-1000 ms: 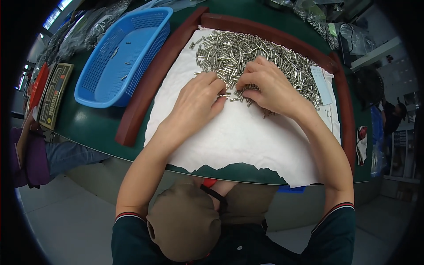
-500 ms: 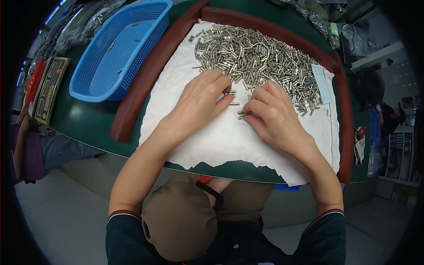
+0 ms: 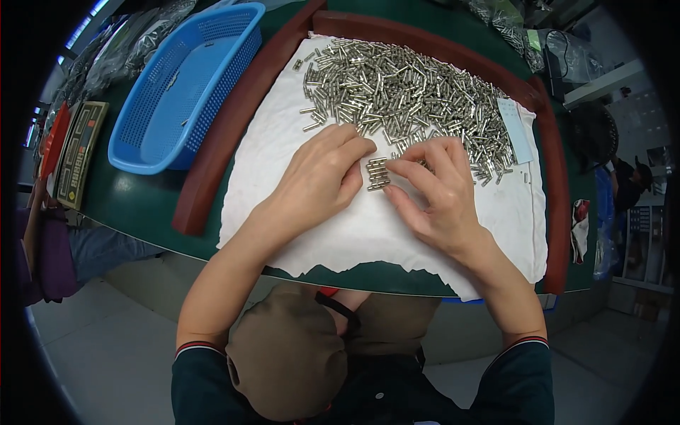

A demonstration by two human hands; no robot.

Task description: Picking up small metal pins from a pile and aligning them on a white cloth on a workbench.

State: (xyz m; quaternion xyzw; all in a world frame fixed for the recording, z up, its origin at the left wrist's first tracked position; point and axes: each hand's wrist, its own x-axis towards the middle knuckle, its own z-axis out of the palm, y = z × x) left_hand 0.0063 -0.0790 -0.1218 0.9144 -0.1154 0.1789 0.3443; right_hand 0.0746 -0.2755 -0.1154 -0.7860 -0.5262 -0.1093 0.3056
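Observation:
Several small silvery metal pins (image 3: 377,174) lie side by side in a short row on the white cloth (image 3: 326,237), between my two hands. My left hand (image 3: 316,173) rests left of the row, fingers bent, with thumb and forefinger apart and nothing visible between them. At the row's right ends is my right hand (image 3: 438,190). Its thumb and forefinger stand apart, their tips at the pins, touching or nearly so. Beyond both hands spreads a large loose heap of the same pins (image 3: 411,88). The right hand's other fingers partly hide the heap's near edge.
Dark red bars (image 3: 212,166) frame the cloth at left, back and right. A blue perforated basket (image 3: 142,152) stands left on the green table (image 3: 131,202), near a scale-like device (image 3: 83,152). A pale paper slip (image 3: 515,131) lies right of the heap. Other people are at both sides.
My right hand has set down the pins it pinched, and its thumb and forefinger have spread. The pins now form one row. My left hand has drawn slightly away from them.

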